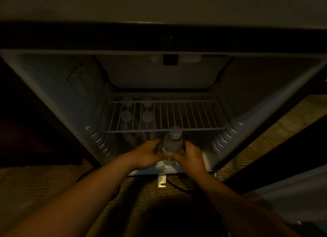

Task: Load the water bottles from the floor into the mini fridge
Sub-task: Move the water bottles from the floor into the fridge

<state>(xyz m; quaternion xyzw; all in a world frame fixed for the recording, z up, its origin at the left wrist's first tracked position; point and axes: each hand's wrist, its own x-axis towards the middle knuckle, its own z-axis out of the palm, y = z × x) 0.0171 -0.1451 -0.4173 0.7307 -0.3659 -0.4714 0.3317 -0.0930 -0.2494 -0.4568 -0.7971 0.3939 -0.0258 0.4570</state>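
The mini fridge (pixel 58 98) stands open in front of me, dim inside. A clear water bottle (pixel 173 144) with a pale cap stands upright at the front of the fridge floor, just under the edge of the wire shelf (pixel 185 116). My left hand (pixel 150 155) grips its left side and my right hand (pixel 191 156) grips its right side. Several more bottles stand on the fridge floor at the back left, their round caps (pixel 126 116) showing through the shelf wires. No bottle on the carpet is in view.
The fridge door (pixel 292 144) hangs open to the right. A metal hinge bracket (pixel 161 181) and a dark cable (pixel 177 186) lie on the patterned carpet (pixel 44 183) below the fridge. A freezer box (pixel 162 73) fills the top of the fridge. Dark furniture flanks the left.
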